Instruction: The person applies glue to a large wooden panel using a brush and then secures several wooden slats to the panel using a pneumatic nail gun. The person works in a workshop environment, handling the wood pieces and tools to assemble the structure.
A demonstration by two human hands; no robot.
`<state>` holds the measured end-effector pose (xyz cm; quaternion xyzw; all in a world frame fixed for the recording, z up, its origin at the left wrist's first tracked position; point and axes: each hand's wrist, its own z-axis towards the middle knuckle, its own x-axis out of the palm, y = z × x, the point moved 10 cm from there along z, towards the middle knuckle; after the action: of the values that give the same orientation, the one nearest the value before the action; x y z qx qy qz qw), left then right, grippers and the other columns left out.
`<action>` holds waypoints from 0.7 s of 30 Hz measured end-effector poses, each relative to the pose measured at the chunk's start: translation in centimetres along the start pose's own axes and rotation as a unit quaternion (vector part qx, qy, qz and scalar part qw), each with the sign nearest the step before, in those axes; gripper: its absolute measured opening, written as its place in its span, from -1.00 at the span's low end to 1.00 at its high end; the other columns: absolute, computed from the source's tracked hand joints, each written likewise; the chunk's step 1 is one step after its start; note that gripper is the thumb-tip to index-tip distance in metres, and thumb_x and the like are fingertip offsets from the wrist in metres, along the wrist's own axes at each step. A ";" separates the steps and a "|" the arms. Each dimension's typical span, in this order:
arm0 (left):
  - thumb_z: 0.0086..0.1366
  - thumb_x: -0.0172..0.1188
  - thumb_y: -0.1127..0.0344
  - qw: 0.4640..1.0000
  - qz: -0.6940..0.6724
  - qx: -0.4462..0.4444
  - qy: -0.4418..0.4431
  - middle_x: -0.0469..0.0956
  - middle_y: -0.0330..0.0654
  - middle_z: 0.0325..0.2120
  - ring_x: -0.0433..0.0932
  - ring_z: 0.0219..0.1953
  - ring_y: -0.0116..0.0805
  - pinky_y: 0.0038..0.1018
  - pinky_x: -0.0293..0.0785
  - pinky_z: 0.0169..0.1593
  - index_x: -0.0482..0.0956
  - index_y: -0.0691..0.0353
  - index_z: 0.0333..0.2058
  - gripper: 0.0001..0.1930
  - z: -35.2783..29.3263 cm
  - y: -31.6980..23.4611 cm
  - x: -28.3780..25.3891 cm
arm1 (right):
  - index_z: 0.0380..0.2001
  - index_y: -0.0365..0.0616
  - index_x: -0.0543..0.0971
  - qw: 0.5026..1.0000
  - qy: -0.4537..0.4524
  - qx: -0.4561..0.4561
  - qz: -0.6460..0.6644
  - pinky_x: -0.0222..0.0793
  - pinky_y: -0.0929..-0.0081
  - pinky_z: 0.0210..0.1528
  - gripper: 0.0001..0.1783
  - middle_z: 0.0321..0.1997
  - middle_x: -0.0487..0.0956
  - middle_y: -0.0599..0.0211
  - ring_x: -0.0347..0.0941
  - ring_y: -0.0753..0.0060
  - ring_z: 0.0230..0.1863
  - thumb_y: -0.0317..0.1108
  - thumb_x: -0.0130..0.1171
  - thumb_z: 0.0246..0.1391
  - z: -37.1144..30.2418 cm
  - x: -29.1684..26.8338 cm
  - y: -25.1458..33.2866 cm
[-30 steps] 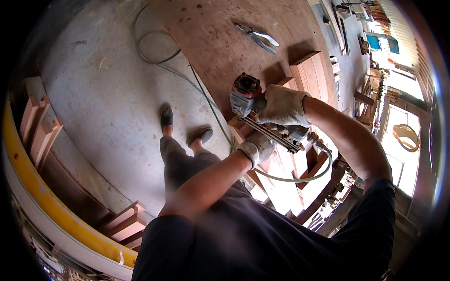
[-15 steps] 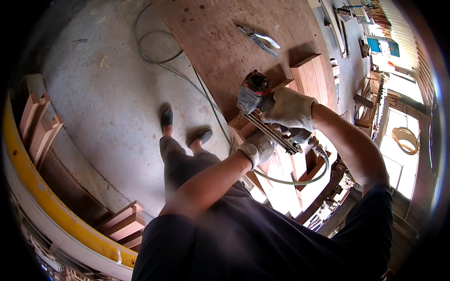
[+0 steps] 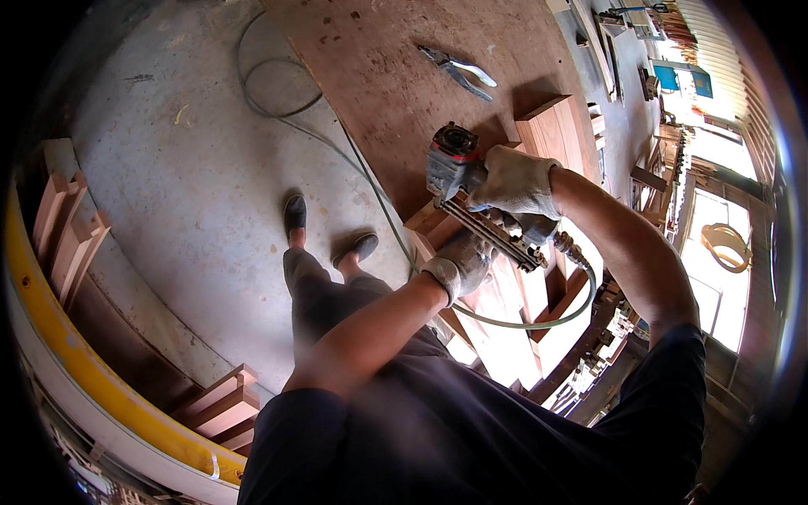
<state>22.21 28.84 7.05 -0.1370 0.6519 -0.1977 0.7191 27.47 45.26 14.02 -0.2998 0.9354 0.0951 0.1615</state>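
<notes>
My right hand (image 3: 515,181), in a pale work glove, is closed round the handle of a pneumatic nail gun (image 3: 451,164). The gun has a grey and red head, and its long magazine (image 3: 492,234) slants down to the right. Under the magazine, my left hand (image 3: 461,265), also gloved, grips a reddish wooden board (image 3: 433,225) at the bench edge; its fingertips are partly hidden by the gun. A green air hose (image 3: 539,326) loops from the fitting at the gun's rear. The gun's nose is hidden, so I cannot tell whether it touches the wood.
Pliers (image 3: 459,71) lie on the brown workbench (image 3: 370,93) beyond the gun. A wooden block (image 3: 555,135) stands right of my hand. More hose (image 3: 282,114) coils on the concrete floor. Cut timber pieces (image 3: 71,240) rest at the far left beside a yellow curved edge (image 3: 109,387).
The view has shifted slightly, so the bench and pliers appear a little up and left. Both hands keep their grip, and the nail gun stays nearly in the same place over the wood.
</notes>
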 end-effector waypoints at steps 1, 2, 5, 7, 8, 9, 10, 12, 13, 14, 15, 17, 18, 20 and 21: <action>0.44 0.06 -0.31 1.000 0.000 0.000 -0.007 0.15 0.15 0.53 0.07 0.58 0.14 0.09 -0.25 0.63 0.13 0.40 0.52 -0.02 -0.1 0.0 0.2 | -0.26 -0.43 0.69 1.000 0.002 0.005 0.005 0.55 0.32 -0.53 -0.73 -0.52 0.66 0.18 0.61 0.39 -0.54 -0.38 0.36 0.08 -0.2 0.0 0.3; 0.44 0.06 -0.31 1.000 0.000 0.000 -0.014 0.14 0.15 0.53 0.06 0.58 0.13 0.08 -0.25 0.63 0.12 0.41 0.52 -0.02 -0.1 -0.1 0.4 | -0.28 -0.42 0.69 1.000 0.004 0.010 0.010 0.55 0.32 -0.52 -0.75 -0.52 0.66 0.18 0.61 0.39 -0.54 -0.38 0.35 0.08 -0.3 0.1 0.4; 0.45 0.06 -0.29 1.000 -0.015 0.005 0.012 0.10 0.14 0.55 0.03 0.59 0.12 0.07 -0.27 0.64 0.10 0.41 0.52 -0.03 0.1 -0.1 0.2 | -0.30 -0.40 0.70 1.000 0.003 0.015 -0.023 0.55 0.33 -0.50 -0.78 -0.51 0.67 0.18 0.60 0.39 -0.55 -0.40 0.33 0.09 0.1 0.1 0.0; 0.46 0.07 -0.27 1.000 -0.021 0.005 0.006 0.09 0.14 0.56 0.01 0.60 0.11 0.07 -0.28 0.64 0.09 0.41 0.53 -0.04 0.3 -0.2 1.1 | -0.30 -0.40 0.70 1.000 0.006 0.027 -0.014 0.55 0.34 -0.50 -0.78 -0.51 0.68 0.19 0.61 0.41 -0.55 -0.40 0.32 0.09 -0.5 0.2 0.5; 0.46 0.07 -0.26 1.000 -0.024 0.006 0.003 0.08 0.13 0.56 0.00 0.60 0.10 0.06 -0.28 0.64 0.09 0.41 0.53 -0.04 0.4 -0.2 1.5 | -0.30 -0.39 0.70 0.999 0.008 0.033 -0.009 0.55 0.34 -0.49 -0.78 -0.51 0.68 0.20 0.61 0.41 -0.54 -0.39 0.32 0.10 -0.7 0.2 0.7; 0.46 0.07 -0.25 1.000 -0.027 0.008 0.008 0.07 0.13 0.56 -0.01 0.61 0.11 0.06 -0.29 0.64 0.08 0.40 0.53 -0.04 0.4 -0.3 1.6 | -0.29 -0.39 0.70 1.000 0.007 0.026 -0.012 0.54 0.34 -0.50 -0.78 -0.51 0.67 0.20 0.61 0.41 -0.54 -0.40 0.33 0.11 -0.5 0.2 0.5; 0.47 0.08 -0.24 0.999 -0.031 0.010 0.013 0.07 0.13 0.56 -0.02 0.61 0.11 0.07 -0.29 0.64 0.07 0.39 0.54 -0.05 0.4 -0.3 1.6 | -0.28 -0.39 0.70 1.000 0.006 0.019 -0.015 0.54 0.34 -0.50 -0.78 -0.51 0.67 0.21 0.61 0.41 -0.54 -0.40 0.33 0.12 -0.1 0.2 -0.1; 0.47 0.08 -0.23 0.999 -0.036 0.009 0.001 0.07 0.14 0.56 -0.01 0.61 0.12 0.07 -0.28 0.64 0.09 0.38 0.53 -0.07 0.3 -0.3 1.3 | -0.26 -0.38 0.69 1.000 -0.009 0.003 -0.003 0.53 0.34 -0.51 -0.78 -0.52 0.66 0.21 0.60 0.40 -0.54 -0.39 0.34 0.13 0.0 -0.4 -0.6; 0.47 0.08 -0.22 0.999 -0.038 0.006 -0.016 0.09 0.14 0.55 0.00 0.60 0.13 0.06 -0.26 0.64 0.12 0.38 0.53 -0.08 0.2 -0.1 0.8 | -0.24 -0.38 0.68 1.000 -0.024 -0.006 0.013 0.53 0.33 -0.52 -0.77 -0.52 0.66 0.21 0.60 0.39 -0.54 -0.38 0.34 0.14 -0.2 -1.0 -0.7; 0.47 0.09 -0.22 0.999 -0.040 0.003 -0.034 0.10 0.15 0.55 0.01 0.60 0.13 0.06 -0.24 0.63 0.15 0.37 0.52 -0.09 0.1 0.0 0.4 | -0.23 -0.37 0.68 0.999 -0.038 -0.014 0.029 0.53 0.32 -0.52 -0.76 -0.52 0.65 0.21 0.60 0.39 -0.54 -0.37 0.35 0.14 -0.4 -1.5 -0.6; 0.47 0.09 -0.21 0.999 -0.046 0.004 -0.018 0.12 0.16 0.54 0.02 0.59 0.14 0.06 -0.21 0.62 0.18 0.37 0.50 -0.11 0.2 0.0 0.5 | -0.19 -0.38 0.66 0.999 -0.031 -0.007 0.030 0.53 0.34 -0.53 -0.72 -0.52 0.64 0.23 0.59 0.41 -0.56 -0.34 0.37 0.16 -0.6 -1.6 -0.4; 0.46 0.11 -0.20 0.998 -0.056 0.007 0.014 0.16 0.17 0.52 0.06 0.57 0.16 0.07 -0.15 0.61 0.26 0.37 0.47 -0.15 0.2 -0.1 0.7 | -0.12 -0.40 0.63 0.999 -0.018 0.009 0.031 0.53 0.39 -0.56 -0.63 -0.52 0.62 0.25 0.57 0.45 -0.59 -0.28 0.41 0.18 -1.0 -2.1 0.0; 0.46 0.11 -0.20 0.999 -0.051 0.007 0.011 0.19 0.17 0.50 0.07 0.56 0.16 0.07 -0.12 0.60 0.29 0.38 0.45 -0.16 0.2 -0.1 0.4 | -0.14 -0.40 0.63 0.999 -0.022 -0.002 0.031 0.52 0.39 -0.59 -0.64 -0.53 0.62 0.23 0.56 0.43 -0.62 -0.29 0.41 0.18 -0.3 -2.1 -0.2; 0.46 0.12 -0.20 0.999 -0.041 0.008 0.006 0.23 0.17 0.48 0.10 0.55 0.16 0.07 -0.07 0.58 0.35 0.38 0.42 -0.19 0.1 -0.1 -0.1 | -0.12 -0.32 0.65 0.999 -0.008 0.023 0.035 0.49 0.34 -0.57 -0.69 -0.53 0.63 0.23 0.57 0.40 -0.58 -0.34 0.38 0.15 -0.5 -2.3 -0.6; 0.46 0.12 -0.20 0.999 -0.041 0.008 0.010 0.23 0.17 0.47 0.10 0.55 0.17 0.07 -0.07 0.58 0.35 0.37 0.42 -0.19 0.1 -0.1 0.0 | -0.11 -0.28 0.66 0.999 0.000 0.034 0.037 0.48 0.32 -0.57 -0.71 -0.52 0.63 0.23 0.57 0.38 -0.56 -0.36 0.37 0.13 -0.6 -2.2 -0.5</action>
<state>22.31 28.74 7.05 -0.1560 0.6516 -0.2332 0.7048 29.33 45.86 15.31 -0.2597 0.9486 0.0688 0.1676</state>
